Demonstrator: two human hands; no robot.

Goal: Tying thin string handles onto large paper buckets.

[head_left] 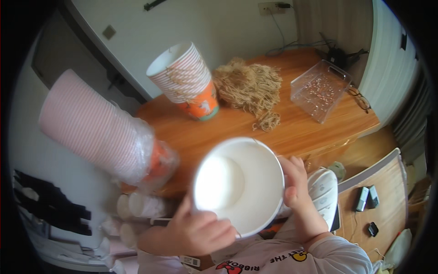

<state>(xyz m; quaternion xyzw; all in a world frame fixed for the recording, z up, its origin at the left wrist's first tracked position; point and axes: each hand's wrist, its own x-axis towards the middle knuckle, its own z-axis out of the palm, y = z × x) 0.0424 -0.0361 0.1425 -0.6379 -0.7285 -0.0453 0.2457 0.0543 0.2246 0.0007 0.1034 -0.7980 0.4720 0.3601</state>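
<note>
A large white paper bucket [262, 187] is tilted in front of me, its mouth facing up toward the view and its inside bare. My left hand [200, 230] closes on its lower-left rim, fingers curled over the edge. On the opposite side my right hand [295, 182] grips the outer wall, its fingers partly hidden behind the bucket. Small bits of cord show at the rim, top and bottom. Beyond it, nested paper buckets [200, 93] with orange print stand on the wooden table [182, 132], cords hanging around their rims. Beside them lies a heap of tan cords [251, 84].
A tall leaning stack of buckets [91, 123], partly wrapped in clear plastic, rises at the left. At the far right are a clear tray [319, 91] of small coppery pieces, eyeglasses [359, 99] and a black router [338, 57]. A lower side table [378, 182] holds small devices.
</note>
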